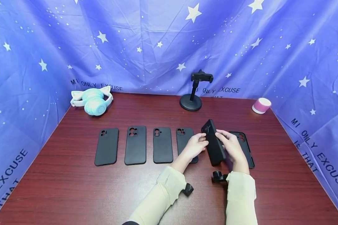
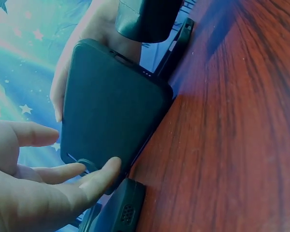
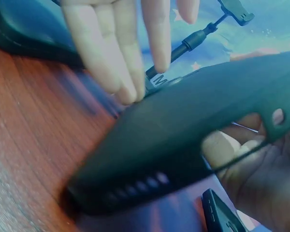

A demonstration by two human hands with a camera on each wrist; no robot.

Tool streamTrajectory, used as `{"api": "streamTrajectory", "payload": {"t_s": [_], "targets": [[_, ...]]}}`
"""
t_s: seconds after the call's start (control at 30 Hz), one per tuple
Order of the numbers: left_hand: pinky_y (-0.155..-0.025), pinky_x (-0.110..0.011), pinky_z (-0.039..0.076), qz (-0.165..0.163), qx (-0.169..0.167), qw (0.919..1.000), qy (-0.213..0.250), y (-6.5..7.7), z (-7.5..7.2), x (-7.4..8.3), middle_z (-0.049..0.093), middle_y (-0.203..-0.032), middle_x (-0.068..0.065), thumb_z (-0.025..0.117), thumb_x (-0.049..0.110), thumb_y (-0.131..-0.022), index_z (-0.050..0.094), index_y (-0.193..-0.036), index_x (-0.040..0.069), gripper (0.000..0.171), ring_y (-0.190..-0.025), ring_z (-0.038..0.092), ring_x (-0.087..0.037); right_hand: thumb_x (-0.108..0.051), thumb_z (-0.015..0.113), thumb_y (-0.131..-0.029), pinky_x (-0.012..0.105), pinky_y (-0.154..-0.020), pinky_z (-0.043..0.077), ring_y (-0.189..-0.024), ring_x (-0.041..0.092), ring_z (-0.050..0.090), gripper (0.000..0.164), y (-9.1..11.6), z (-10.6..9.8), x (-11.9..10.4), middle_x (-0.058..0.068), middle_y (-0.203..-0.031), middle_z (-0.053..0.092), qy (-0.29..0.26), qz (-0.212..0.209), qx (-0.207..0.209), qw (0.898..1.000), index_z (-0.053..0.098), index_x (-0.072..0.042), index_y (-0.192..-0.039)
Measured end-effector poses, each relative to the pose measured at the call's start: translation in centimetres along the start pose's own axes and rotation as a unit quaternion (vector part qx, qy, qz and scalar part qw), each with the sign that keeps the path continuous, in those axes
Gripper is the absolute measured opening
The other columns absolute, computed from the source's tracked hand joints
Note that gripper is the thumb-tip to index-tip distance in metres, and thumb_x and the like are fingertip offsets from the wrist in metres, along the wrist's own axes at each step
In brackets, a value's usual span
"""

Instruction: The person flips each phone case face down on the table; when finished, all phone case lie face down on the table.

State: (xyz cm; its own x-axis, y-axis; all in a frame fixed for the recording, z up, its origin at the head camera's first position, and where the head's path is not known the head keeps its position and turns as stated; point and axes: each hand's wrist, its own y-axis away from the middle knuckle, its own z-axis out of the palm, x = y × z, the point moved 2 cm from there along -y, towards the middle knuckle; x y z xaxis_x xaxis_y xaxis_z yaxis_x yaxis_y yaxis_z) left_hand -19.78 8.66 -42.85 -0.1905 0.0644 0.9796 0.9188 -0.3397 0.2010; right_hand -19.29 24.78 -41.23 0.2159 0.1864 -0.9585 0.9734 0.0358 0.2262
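Observation:
A black phone case (image 1: 214, 147) is held up at a tilt over the right part of the table, its back with the camera cutout facing left. My right hand (image 1: 230, 142) grips it along its right edge; in the right wrist view, fingers (image 3: 220, 149) show through an opening in its side. At its left edge is my left hand (image 1: 195, 145), fingers loosely extended, fingertips (image 2: 112, 166) against the back near the cutout. Behind my left hand lies another phone case (image 1: 183, 137), partly covered. Right of my right hand, a case (image 1: 245, 148) lies with its hollow side up.
Three more black phone cases (image 1: 107, 147) (image 1: 135, 147) (image 1: 162, 147) lie in a row to the left. Behind stand cat-ear headphones (image 1: 95, 103), a phone stand (image 1: 191, 101) and a pink-and-white cylinder (image 1: 261, 106). A starry curtain (image 1: 146, 62) closes off the table's back and sides.

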Motion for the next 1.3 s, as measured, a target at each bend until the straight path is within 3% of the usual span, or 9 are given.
{"api": "streamTrajectory", "payload": {"t_s": [0.2,0.37,0.47,0.53,0.67,0.83,0.93,1.1,1.3], "targets": [[-0.097,-0.037,0.053,-0.009,0.005,0.9996,-0.026,0.1,-0.1,0.0,0.049,-0.144,-0.021,0.054,0.012,-0.095,0.047,-0.141,0.003,0.047,-0.120,0.060,-0.029,-0.029,0.053,-0.099,0.017,-0.059,0.051,-0.062,-0.006,0.054,0.055,0.1,-0.5,0.3,-0.025,-0.094,0.059,0.019,-0.013,0.021,1.000,0.042,0.004,-0.142],[-0.107,-0.041,0.045,-0.011,0.013,0.9988,-0.047,0.2,-0.2,0.2,0.048,-0.146,-0.019,0.054,0.015,-0.095,0.047,-0.142,0.005,0.048,-0.132,0.051,-0.028,-0.023,0.053,-0.100,0.018,-0.064,0.055,-0.077,-0.007,0.060,0.050,0.0,-1.1,0.7,-0.027,-0.091,0.062,0.024,-0.024,0.033,0.999,0.043,0.006,-0.139],[-0.110,-0.041,0.043,-0.010,0.014,0.9984,-0.055,0.2,-0.3,0.3,0.048,-0.146,-0.018,0.053,0.016,-0.095,0.046,-0.142,0.005,0.049,-0.133,0.050,-0.028,-0.018,0.053,-0.099,0.019,-0.062,0.055,-0.072,-0.005,0.060,0.045,-0.1,-1.5,1.0,-0.022,-0.087,0.063,0.061,-0.026,0.052,0.996,0.046,0.007,-0.136],[-0.110,-0.041,0.042,-0.010,0.015,0.9982,-0.058,0.2,-0.3,0.3,0.048,-0.146,-0.017,0.053,0.016,-0.095,0.046,-0.142,0.005,0.049,-0.132,0.051,-0.028,-0.018,0.054,-0.099,0.018,-0.061,0.053,-0.072,-0.006,0.057,0.043,-0.2,-1.7,1.1,-0.009,-0.093,0.067,0.122,-0.028,0.068,0.990,0.050,0.005,-0.135],[-0.110,-0.042,0.043,-0.011,0.015,0.9978,-0.064,0.4,-0.3,0.5,0.048,-0.146,-0.016,0.054,0.016,-0.096,0.047,-0.142,0.006,0.048,-0.132,0.051,-0.027,-0.022,0.057,-0.097,0.019,-0.070,0.047,-0.082,-0.002,0.057,0.039,-0.2,-1.7,0.9,0.019,-0.111,0.068,0.269,-0.038,0.098,0.957,0.058,0.000,-0.129],[-0.109,-0.042,0.043,-0.013,0.017,0.9974,-0.069,0.4,-0.4,0.6,0.048,-0.146,-0.015,0.054,0.018,-0.097,0.048,-0.141,0.007,0.046,-0.132,0.051,-0.027,-0.018,0.060,-0.094,0.022,-0.069,0.047,-0.082,0.012,0.064,0.034,-0.2,-1.3,0.9,0.021,-0.108,0.069,0.344,-0.061,0.105,0.931,0.063,0.003,-0.121],[-0.109,-0.042,0.043,-0.011,0.018,0.9968,-0.077,0.4,-0.4,0.6,0.049,-0.146,-0.015,0.053,0.018,-0.097,0.048,-0.141,0.007,0.046,-0.132,0.051,-0.027,-0.017,0.062,-0.092,0.025,-0.066,0.050,-0.079,0.018,0.066,0.032,-0.2,-1.1,0.9,0.020,-0.103,0.070,0.364,-0.066,0.110,0.923,0.064,0.004,-0.116],[-0.109,-0.041,0.043,-0.004,0.019,0.9959,-0.089,0.4,-0.4,0.6,0.049,-0.145,-0.016,0.053,0.018,-0.097,0.048,-0.141,0.007,0.045,-0.132,0.051,-0.028,-0.016,0.065,-0.090,0.042,-0.079,0.053,-0.089,0.030,0.068,0.030,-0.3,-0.8,1.0,0.019,-0.100,0.071,0.380,-0.065,0.124,0.914,0.065,0.004,-0.112],[-0.109,-0.040,0.044,-0.003,0.020,0.9953,-0.095,0.5,-0.4,0.6,0.049,-0.145,-0.016,0.053,0.018,-0.098,0.048,-0.142,0.007,0.046,-0.132,0.051,-0.027,-0.016,0.066,-0.090,0.047,-0.087,0.050,-0.094,0.032,0.067,0.030,-0.3,-0.6,1.0,0.019,-0.102,0.070,0.380,-0.054,0.128,0.914,0.065,0.003,-0.113]]}}
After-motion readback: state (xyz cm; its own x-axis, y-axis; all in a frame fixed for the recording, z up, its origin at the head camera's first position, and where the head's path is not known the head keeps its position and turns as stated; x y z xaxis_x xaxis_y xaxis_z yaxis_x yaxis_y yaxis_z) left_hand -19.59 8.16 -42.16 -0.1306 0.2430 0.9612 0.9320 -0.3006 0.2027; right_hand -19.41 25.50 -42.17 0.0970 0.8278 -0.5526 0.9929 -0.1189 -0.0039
